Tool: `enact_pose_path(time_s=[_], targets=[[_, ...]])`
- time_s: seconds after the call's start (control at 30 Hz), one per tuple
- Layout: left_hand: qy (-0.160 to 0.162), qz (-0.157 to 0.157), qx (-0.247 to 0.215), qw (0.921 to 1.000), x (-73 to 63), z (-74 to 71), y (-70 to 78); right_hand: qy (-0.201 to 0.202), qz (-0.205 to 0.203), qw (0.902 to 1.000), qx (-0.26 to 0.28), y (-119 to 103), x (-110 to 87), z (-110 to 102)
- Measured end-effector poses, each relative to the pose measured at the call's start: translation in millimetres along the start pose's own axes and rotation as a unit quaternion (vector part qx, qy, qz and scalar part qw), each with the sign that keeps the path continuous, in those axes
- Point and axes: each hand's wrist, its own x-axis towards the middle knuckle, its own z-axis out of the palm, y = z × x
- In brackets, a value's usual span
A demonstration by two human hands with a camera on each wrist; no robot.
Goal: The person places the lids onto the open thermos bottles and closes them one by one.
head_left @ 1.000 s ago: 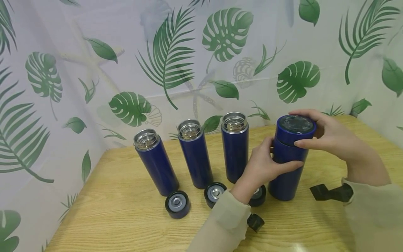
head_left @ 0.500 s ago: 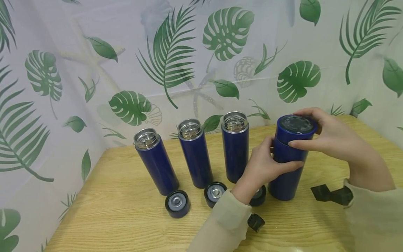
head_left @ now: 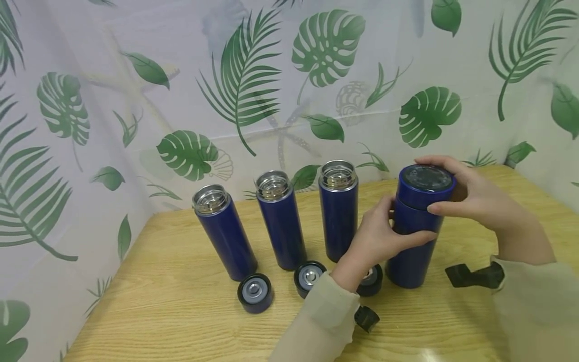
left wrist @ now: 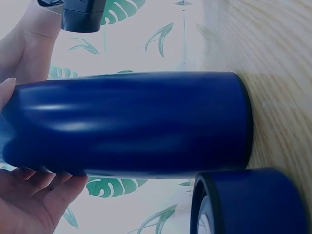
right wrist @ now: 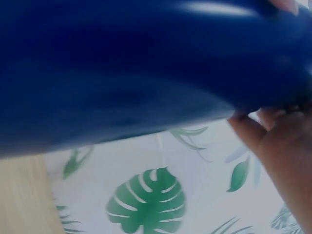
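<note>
A dark blue vacuum flask (head_left: 410, 259) stands upright on the table at the right, its blue lid (head_left: 425, 197) with a glossy black top seated on the neck. My left hand (head_left: 380, 234) grips the flask's body just below the lid, thumb across the front. Higher up, my right hand (head_left: 475, 196) holds the lid by its side, thumb in front and fingers behind. In the left wrist view the flask's body (left wrist: 141, 124) spans the picture, with left fingers (left wrist: 53, 195) along its side. The right wrist view shows the blue body (right wrist: 112, 73) close up.
To the left stand several lidless blue flasks (head_left: 339, 221) with steel rims. Their lids lie upside down in front: one lid (head_left: 255, 293) at left, another (head_left: 309, 278) in the middle, a third (head_left: 371, 280) partly behind my left wrist. Black straps (head_left: 475, 276) hang at the wrists.
My right hand has turned about the lid, its thumb shifting left along the side and then back right. The left hand and the flask have stayed in place.
</note>
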Motion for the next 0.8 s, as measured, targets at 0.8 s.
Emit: enact_pose_path(time_s=[0.8], targets=[[0.025,-0.005,0.007,0.9996,-1.3,4.7,3.7,0.082,0.076,0.9758,-0.188,-13,0.3,7]])
